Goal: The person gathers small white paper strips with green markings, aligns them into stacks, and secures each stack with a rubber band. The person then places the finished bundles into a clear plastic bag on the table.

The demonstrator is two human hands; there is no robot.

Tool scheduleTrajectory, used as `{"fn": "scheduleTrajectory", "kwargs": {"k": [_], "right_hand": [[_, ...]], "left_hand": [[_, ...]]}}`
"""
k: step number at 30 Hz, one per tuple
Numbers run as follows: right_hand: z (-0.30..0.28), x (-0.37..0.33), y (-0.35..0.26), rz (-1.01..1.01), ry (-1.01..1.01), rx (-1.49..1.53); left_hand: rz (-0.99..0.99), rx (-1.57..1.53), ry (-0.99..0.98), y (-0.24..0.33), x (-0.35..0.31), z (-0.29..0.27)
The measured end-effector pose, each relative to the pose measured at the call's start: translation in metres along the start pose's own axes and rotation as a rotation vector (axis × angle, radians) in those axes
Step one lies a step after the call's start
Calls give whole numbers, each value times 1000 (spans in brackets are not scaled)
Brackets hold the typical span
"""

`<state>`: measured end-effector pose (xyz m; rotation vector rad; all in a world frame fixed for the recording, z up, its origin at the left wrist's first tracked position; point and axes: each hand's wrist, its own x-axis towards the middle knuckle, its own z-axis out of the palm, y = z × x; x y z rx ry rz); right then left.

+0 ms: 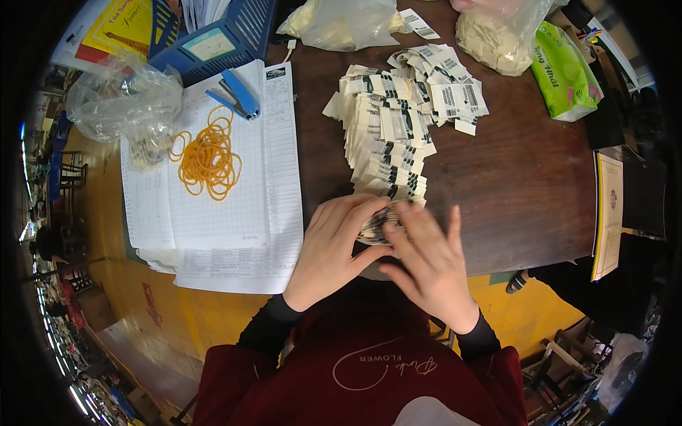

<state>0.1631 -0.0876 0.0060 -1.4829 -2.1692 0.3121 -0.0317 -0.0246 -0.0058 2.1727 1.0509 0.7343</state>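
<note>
Near the table's front edge, my left hand (328,245) grips a small stack of paper labels (371,228), its fingers along the stack's left side. My right hand (432,270) is over the stack's right side with fingers spread and slightly blurred; the fingertips are at the labels. Just beyond my hands runs a long row of overlapping cream labels (383,128) with dark printed bands. A looser heap of labels (455,92) lies at its far right end.
To the left, orange rubber bands (207,162) and a blue stapler (238,96) lie on an open notebook (213,227). A clear plastic bag (128,99) and blue basket (213,50) stand behind. Far back are bags of labels (348,25) and a green tissue pack (565,74).
</note>
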Motion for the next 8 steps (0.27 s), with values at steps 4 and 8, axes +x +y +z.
{"fn": "scheduleTrajectory", "kwargs": {"k": [4, 8], "right_hand": [[-1, -7, 4, 269, 198, 290], [0, -14, 11, 174, 107, 251]], "left_hand": [[10, 15, -27, -1, -4, 0], [-37, -55, -34, 2, -2, 1]]}}
